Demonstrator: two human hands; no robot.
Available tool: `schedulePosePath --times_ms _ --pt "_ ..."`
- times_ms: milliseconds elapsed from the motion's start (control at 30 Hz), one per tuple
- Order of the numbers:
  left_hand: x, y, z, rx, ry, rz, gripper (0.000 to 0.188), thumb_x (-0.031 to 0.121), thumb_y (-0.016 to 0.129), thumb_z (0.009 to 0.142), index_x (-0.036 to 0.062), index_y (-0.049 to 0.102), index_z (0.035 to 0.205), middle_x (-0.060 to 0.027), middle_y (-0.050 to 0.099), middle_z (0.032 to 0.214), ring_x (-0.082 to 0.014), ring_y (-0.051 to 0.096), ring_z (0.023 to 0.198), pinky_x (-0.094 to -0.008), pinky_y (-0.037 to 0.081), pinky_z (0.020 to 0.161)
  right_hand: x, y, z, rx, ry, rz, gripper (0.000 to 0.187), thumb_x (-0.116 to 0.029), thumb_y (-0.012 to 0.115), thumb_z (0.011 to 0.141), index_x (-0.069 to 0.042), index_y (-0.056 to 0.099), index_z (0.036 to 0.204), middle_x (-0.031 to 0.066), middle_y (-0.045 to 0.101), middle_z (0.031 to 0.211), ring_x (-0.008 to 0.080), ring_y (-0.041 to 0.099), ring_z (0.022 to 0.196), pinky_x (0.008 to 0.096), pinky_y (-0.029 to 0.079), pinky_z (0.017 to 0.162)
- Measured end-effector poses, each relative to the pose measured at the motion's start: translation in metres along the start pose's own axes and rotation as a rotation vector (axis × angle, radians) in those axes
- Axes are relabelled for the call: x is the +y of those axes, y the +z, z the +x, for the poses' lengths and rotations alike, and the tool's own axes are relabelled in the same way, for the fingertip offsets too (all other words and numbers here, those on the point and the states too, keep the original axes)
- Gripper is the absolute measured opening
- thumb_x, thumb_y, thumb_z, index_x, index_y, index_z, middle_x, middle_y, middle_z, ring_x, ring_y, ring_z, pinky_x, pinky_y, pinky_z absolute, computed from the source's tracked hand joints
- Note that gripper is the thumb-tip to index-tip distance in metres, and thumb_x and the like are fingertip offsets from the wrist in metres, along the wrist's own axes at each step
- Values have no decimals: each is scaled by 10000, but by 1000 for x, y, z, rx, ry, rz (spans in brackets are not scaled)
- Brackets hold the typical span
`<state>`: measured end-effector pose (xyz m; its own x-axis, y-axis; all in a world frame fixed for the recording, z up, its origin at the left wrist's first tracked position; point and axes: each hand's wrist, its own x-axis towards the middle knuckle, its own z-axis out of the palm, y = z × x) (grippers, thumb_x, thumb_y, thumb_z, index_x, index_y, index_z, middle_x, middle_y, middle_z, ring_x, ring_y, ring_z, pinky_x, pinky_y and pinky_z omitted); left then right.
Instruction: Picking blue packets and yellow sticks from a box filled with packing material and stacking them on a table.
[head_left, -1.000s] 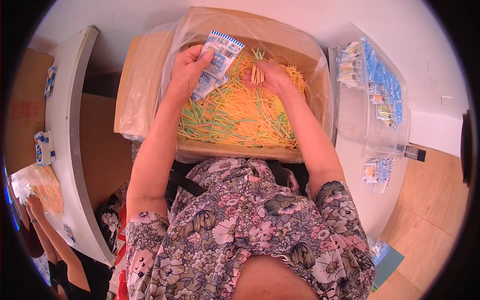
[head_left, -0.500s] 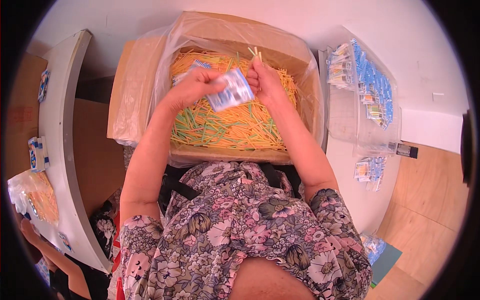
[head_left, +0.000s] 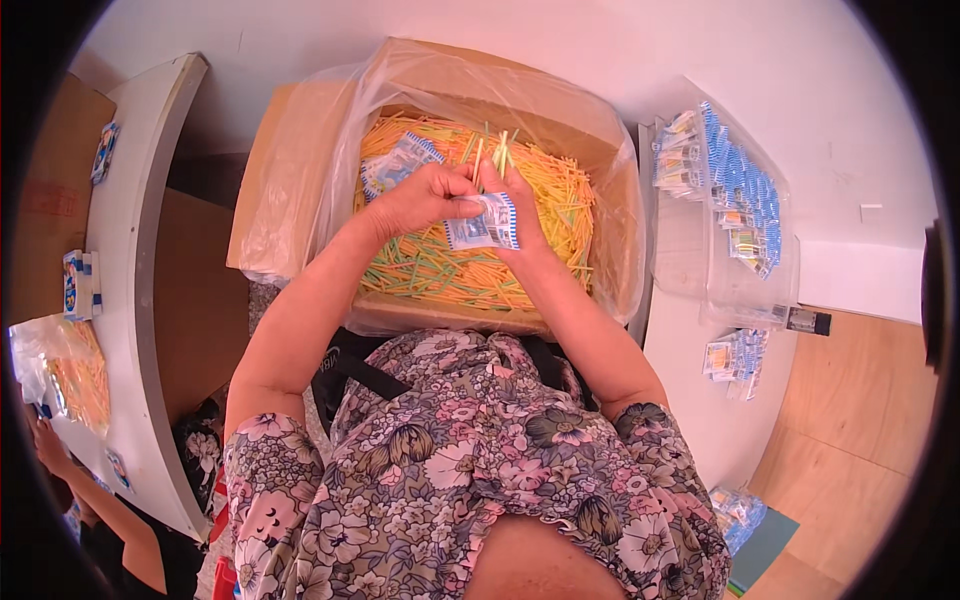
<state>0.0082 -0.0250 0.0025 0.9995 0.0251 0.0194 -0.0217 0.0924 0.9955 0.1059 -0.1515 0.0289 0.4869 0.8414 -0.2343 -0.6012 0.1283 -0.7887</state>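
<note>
- While your hands meet over the middle of the cardboard box (head_left: 300,170), your left hand (head_left: 425,198) closes on the top edge of a small blue-and-white printed sachet (head_left: 482,222), which hangs flat below your fingers, its mouth facing up and away from you.
- Your right hand (head_left: 515,205) pinches a small bunch of thin sticks (head_left: 497,155), a few green and pale yellow ones, upright, their free ends fanning toward the far side.
- The relation that matters: the sticks stand just above the sachet's mouth, long axis nearly in line with the sachet's length, and the right hand is the one nearer that opening (whether the lower ends are already inside is hidden by your fingers).
- Beneath lies the heap of loose sticks (head_left: 440,270), yellow, orange and green, straight and smooth, criss-crossed in a clear, crinkled plastic liner (head_left: 330,120).
- Another sachet (head_left: 398,165) lies on the heap to the far left.
- To the right, a clear tray (head_left: 745,290) on the white table (head_left: 700,400) holds rows of filled sachets.
</note>
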Motion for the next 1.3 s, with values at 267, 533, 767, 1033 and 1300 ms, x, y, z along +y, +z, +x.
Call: schedulePosePath --times_ms 267,533,767,1033,1300 --pt "22 1 -6 -80 -247 12 163 118 668 830 10 697 948 12 657 759 -55 567 786 -238 464 745 -2 -13 8 177 -95 -97 166 -225 491 958 -88 428 888 14 470 669 134 506 615 272 432 540" --pt "13 -6 -7 -24 -234 -12 203 121 659 838 -6 685 994 -9 683 822 -49 574 744 -239 477 710 1 -53 53 224 226 -179 225 -278 576 916 -93 482 828 -31 391 585 84 322 451 247 287 419" --pt "14 -8 -6 -5 -229 -8 198 129 656 845 -5 685 987 -3 678 819 -49 569 748 -235 475 703 -12 -57 87 178 212 -292 279 -304 600 902 -109 461 759 -26 375 566 103 339 426 261 275 388" --pt "17 -1 -6 -85 -238 -43 167 133 668 834 10 693 944 9 666 839 -62 564 818 -249 454 774 -17 -4 23 44 -68 -187 413 -455 466 944 -72 483 788 15 493 680 163 605 748 333 537 712" --pt "14 0 -6 1 -37 56 157 86 676 798 4 702 930 -11 628 994 -84 534 926 -253 422 837 -12 3 -1 1 33 -84 382 -368 469 960 -2 519 865 154 643 862 251 639 869 369 533 771"
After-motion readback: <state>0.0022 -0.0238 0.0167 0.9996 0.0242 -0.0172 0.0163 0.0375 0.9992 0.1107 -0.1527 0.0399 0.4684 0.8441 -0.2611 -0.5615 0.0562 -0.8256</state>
